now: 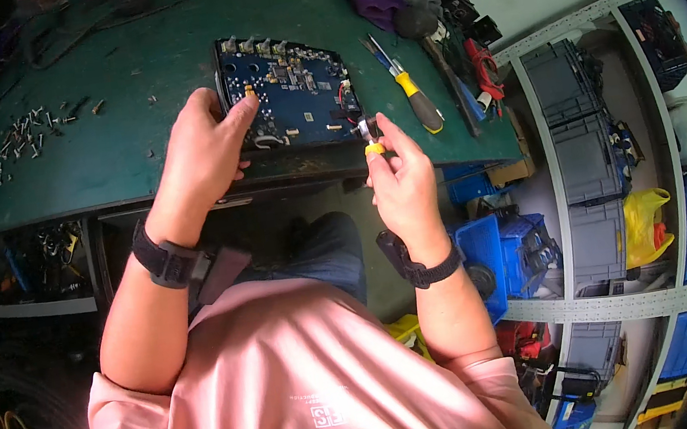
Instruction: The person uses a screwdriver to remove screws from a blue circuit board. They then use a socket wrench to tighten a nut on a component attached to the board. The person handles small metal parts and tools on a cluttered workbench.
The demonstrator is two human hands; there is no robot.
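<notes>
A dark blue circuit board [293,91] lies in a black housing near the bench's front edge, with metal connectors [252,47] along its far side. My left hand [204,146] grips the housing's left edge, thumb on the board and fingers underneath. At the near right corner, my right hand [403,172] pinches a short yellow-handled screwdriver [374,150]. Its metal end is at the corner of the board, beside a small bundle of wires [345,97]; exactly what it touches is too small to tell.
Loose screws [29,134] are scattered on the green bench [136,25] at left. A yellow-and-black screwdriver [420,100] lies right of the board, near red-handled pliers [484,66]. Purple cloth [370,0] sits at the back. Shelves with grey bins [583,157] stand at right.
</notes>
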